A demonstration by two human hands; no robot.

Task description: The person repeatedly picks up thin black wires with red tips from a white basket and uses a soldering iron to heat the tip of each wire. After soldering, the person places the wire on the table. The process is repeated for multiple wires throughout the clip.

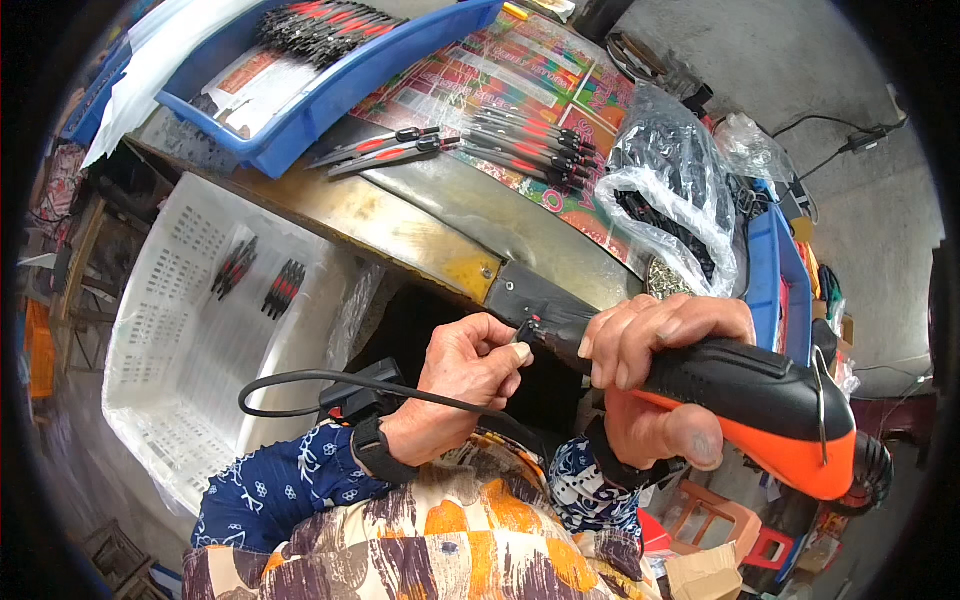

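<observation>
My right hand (pixel 655 365) wraps round a thick orange and black power tool (pixel 750 390) with a wire loop near its rear end, and its body slants down to the right. The front of the tool, under my fingers, points at a dark bracket-like piece (pixel 535 300) on the table's near edge. Against that piece my left hand (pixel 460 375) has thumb and index finger pinched together on a small black part (pixel 525 330), with a bit of red showing beside it. The fingertips hide most of the part. A black cable passes over my left wrist.
Several black-and-red slim handles (pixel 530 145) lie on the metal-edged table, with more heaped in a blue tray (pixel 290 130). A white perforated crate (pixel 180 300) at left holds two bundles. At right are a plastic bag (pixel 660 190) of black parts and another blue bin (pixel 765 270).
</observation>
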